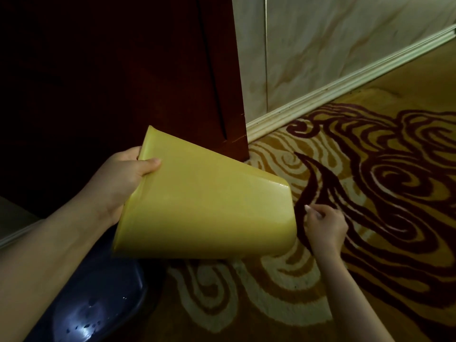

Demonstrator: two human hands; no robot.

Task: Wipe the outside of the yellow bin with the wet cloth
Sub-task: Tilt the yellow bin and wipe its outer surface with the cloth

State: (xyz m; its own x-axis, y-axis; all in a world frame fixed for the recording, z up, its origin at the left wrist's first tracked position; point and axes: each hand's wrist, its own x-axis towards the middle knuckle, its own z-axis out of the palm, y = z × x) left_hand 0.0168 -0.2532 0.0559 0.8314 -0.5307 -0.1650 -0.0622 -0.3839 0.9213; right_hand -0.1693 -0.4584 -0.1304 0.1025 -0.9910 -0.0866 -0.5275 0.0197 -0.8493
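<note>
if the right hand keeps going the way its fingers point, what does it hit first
Probably the yellow bin. The right hand points up and left toward the bin's base end, close beside it, with patterned carpet beneath. Depth is unclear, so it might pass just under the base instead.

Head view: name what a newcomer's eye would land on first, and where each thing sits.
The yellow bin dominates the centre, tipped on its side with its base toward the carpet, the left hand clamping its rim. To the right, the swirling red and gold carpet fills the floor, where the right hand pinches something small and pale near the bin's base. A dark blue glossy tub sits lower left.
</note>
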